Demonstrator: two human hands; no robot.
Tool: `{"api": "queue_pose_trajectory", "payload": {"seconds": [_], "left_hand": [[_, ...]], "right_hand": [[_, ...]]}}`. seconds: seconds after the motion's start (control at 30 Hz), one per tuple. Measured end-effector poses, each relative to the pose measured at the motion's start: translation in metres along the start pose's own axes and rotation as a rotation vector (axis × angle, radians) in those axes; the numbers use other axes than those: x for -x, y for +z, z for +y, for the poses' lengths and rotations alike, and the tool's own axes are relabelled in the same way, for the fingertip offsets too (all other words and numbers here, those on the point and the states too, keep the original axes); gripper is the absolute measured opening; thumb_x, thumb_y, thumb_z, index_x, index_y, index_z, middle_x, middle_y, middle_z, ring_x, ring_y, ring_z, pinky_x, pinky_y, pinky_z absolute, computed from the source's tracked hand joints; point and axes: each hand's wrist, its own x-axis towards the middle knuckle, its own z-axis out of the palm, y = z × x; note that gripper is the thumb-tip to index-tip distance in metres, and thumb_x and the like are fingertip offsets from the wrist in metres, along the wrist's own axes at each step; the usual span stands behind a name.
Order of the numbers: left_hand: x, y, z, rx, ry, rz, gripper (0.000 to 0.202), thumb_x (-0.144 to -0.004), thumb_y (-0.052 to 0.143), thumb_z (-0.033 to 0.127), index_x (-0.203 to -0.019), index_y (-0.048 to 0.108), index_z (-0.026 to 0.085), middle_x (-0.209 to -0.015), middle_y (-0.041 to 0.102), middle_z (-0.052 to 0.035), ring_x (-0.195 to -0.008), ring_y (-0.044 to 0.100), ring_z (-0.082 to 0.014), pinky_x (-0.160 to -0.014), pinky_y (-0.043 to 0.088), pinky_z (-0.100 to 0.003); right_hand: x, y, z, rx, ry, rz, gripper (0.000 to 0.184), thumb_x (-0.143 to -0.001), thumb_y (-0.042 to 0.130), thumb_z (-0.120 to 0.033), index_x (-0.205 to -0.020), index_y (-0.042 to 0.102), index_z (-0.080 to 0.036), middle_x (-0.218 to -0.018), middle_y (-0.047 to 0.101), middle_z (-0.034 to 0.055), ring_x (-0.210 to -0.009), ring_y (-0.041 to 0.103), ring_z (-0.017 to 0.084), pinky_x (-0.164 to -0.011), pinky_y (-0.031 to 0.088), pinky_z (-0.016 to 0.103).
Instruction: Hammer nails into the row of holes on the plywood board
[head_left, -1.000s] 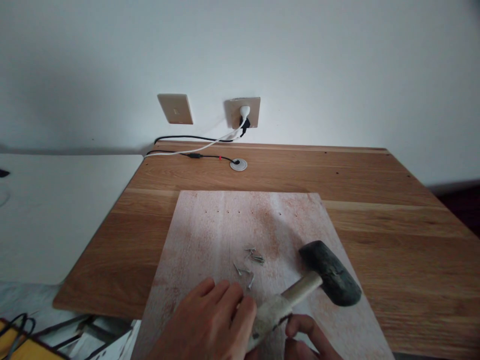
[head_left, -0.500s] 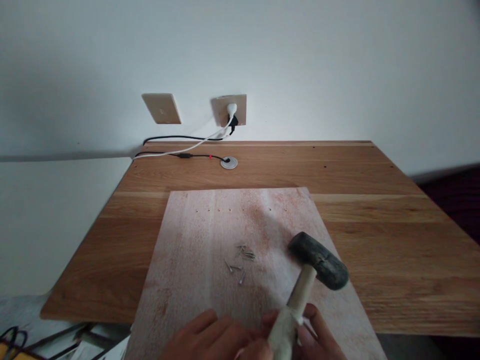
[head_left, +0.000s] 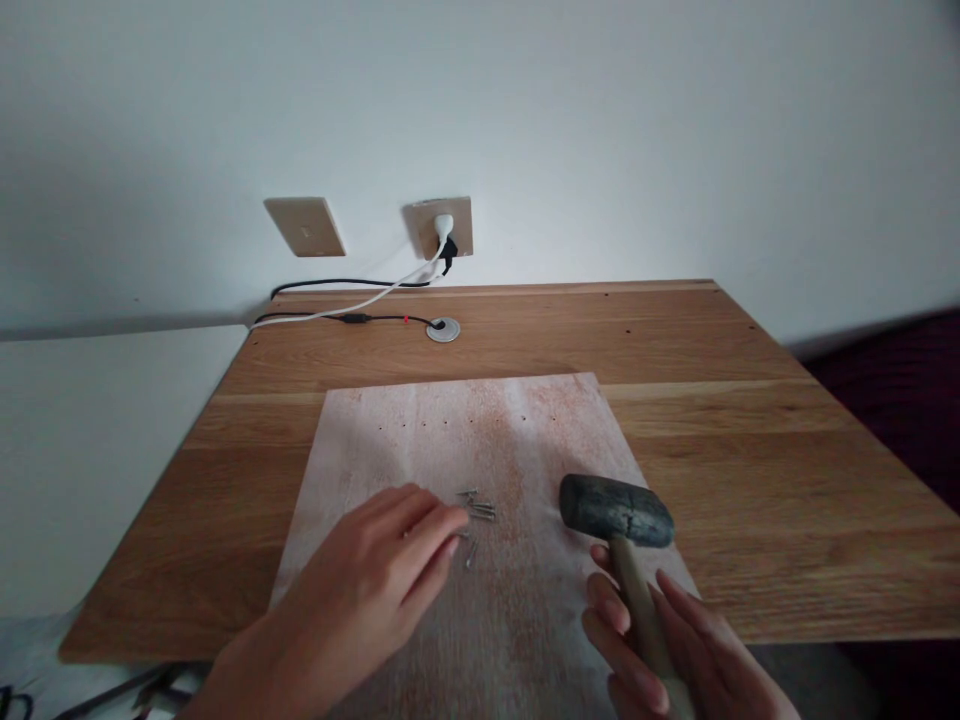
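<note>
My right hand [head_left: 645, 640] grips the pale wooden handle of a rubber mallet [head_left: 616, 508]. Its black head is held above the right part of a whitish, rust-streaked board [head_left: 525, 620]. Over the middle of that board, my left hand [head_left: 390, 555] reaches in with thumb and forefinger pinched at the near edge of a small heap of metal nails [head_left: 481, 510]. One nail [head_left: 463, 535] shows at the fingertips, partly hidden by them. Another nail [head_left: 471, 553] lies just below. A row of small holes [head_left: 445, 422] runs across the board's far part.
The board lies on a brown wooden desk [head_left: 750, 480]. Behind it are a wall socket [head_left: 461, 225] with plugs, white and black cables [head_left: 352, 305], and a round cable grommet [head_left: 444, 330]. A white surface [head_left: 112, 450] adjoins at left; dark fabric [head_left: 900, 390] is at right.
My left hand has left the mallet handle and moved forward and left to the nails. The mallet, now in my right hand alone, has turned more upright. The view has shifted slightly.
</note>
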Motion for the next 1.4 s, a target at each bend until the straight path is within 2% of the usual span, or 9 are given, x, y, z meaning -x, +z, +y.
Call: {"api": "queue_pose_trajectory", "payload": {"seconds": [0.13, 0.27, 0.5, 0.7, 0.9, 1.03, 1.13, 1.27, 1.4], "left_hand": [[-0.021, 0.015, -0.026, -0.192, 0.052, -0.093, 0.022, -0.104, 0.054, 0.005, -0.113, 0.068, 0.019, -0.099, 0.073, -0.0048, -0.088, 0.071, -0.0222, -0.079, 0.06, -0.037], [-0.034, 0.019, -0.029, -0.226, 0.093, -0.139, 0.021, -0.102, 0.056, 0.004, -0.11, 0.069, 0.018, -0.097, 0.072, -0.0049, -0.086, 0.07, -0.0217, -0.078, 0.061, -0.036], [-0.043, 0.018, -0.023, -0.289, 0.152, -0.214, 0.025, -0.097, 0.057, -0.001, -0.106, 0.068, 0.018, -0.094, 0.071, -0.004, -0.083, 0.068, -0.0219, -0.077, 0.06, -0.036], [-0.057, 0.019, -0.033, -0.203, 0.189, -0.22, 0.022, -0.095, 0.059, 0.0, -0.102, 0.071, 0.018, -0.094, 0.07, -0.0041, -0.084, 0.068, -0.0207, -0.079, 0.058, -0.034], [-0.087, 0.025, -0.042, 0.098, 0.187, -0.225, 0.023, -0.1, 0.057, 0.005, -0.109, 0.075, 0.018, -0.102, 0.07, -0.0033, -0.084, 0.068, -0.0148, -0.077, 0.054, -0.028], [-0.118, 0.034, -0.043, 0.239, 0.2, -0.228, 0.021, -0.099, 0.058, 0.005, -0.106, 0.073, 0.018, -0.102, 0.07, -0.003, -0.088, 0.069, -0.0148, -0.083, 0.053, -0.029], [-0.142, 0.043, -0.047, 0.273, 0.254, -0.228, 0.024, -0.095, 0.058, -0.001, -0.1, 0.073, 0.018, -0.102, 0.072, -0.003, -0.089, 0.069, -0.0149, -0.084, 0.052, -0.029], [-0.167, 0.051, -0.056, 0.316, 0.284, -0.211, 0.021, -0.092, 0.064, -0.001, -0.098, 0.072, 0.017, -0.099, 0.076, -0.0031, -0.087, 0.069, -0.0156, -0.082, 0.052, -0.028], [-0.181, 0.06, -0.061, 0.361, 0.244, -0.206, 0.023, -0.089, 0.065, -0.002, -0.097, 0.073, 0.017, -0.095, 0.078, -0.0018, -0.081, 0.069, -0.0143, -0.079, 0.052, -0.027]], "right_hand": [[-0.01, 0.006, -0.001, -0.002, -0.032, -0.056, 0.027, -0.104, 0.074, -0.049, -0.114, 0.082, -0.025, -0.082, 0.066, -0.0032, -0.04, 0.036, 0.0, -0.04, 0.044, 0.012], [-0.014, 0.006, -0.001, -0.067, -0.046, -0.109, 0.025, -0.102, 0.077, -0.046, -0.112, 0.081, -0.024, -0.067, 0.054, -0.009, -0.037, 0.023, -0.001, -0.036, 0.038, 0.01], [-0.013, 0.011, -0.011, -0.165, -0.012, -0.124, 0.017, -0.105, 0.076, -0.04, -0.111, 0.081, -0.025, -0.065, 0.051, -0.011, -0.035, 0.026, -0.001, -0.038, 0.043, 0.008], [-0.017, 0.014, -0.014, -0.153, -0.028, -0.175, 0.017, -0.102, 0.079, -0.04, -0.111, 0.082, -0.026, -0.066, 0.054, -0.0113, -0.034, 0.029, -0.002, -0.039, 0.045, 0.009], [-0.008, 0.015, -0.026, -0.104, -0.062, -0.044, 0.015, -0.102, 0.078, -0.039, -0.113, 0.073, -0.029, -0.067, 0.059, -0.0096, -0.037, 0.035, 0.002, -0.039, 0.044, 0.01], [-0.006, 0.022, -0.039, -0.002, -0.119, 0.017, 0.017, -0.102, 0.077, -0.04, -0.114, 0.071, -0.03, -0.068, 0.057, -0.01, -0.036, 0.028, 0.002, -0.037, 0.043, 0.012], [-0.006, 0.035, -0.049, 0.116, -0.197, 0.198, 0.023, -0.095, 0.084, -0.042, -0.109, 0.071, -0.029, -0.067, 0.052, -0.0112, -0.039, 0.021, 0.001, -0.035, 0.038, 0.011], [-0.001, 0.044, -0.064, 0.413, -0.25, 0.503, 0.036, -0.091, 0.084, -0.054, -0.109, 0.066, -0.028, -0.065, 0.048, -0.0116, -0.041, 0.026, 0.002, -0.036, 0.031, 0.011], [0.004, 0.029, -0.086, 1.02, -0.263, 0.589, 0.044, -0.097, 0.072, -0.068, -0.1, 0.06, -0.026, -0.056, 0.048, -0.0086, -0.044, 0.041, 0.008, -0.043, 0.039, 0.018]]}}
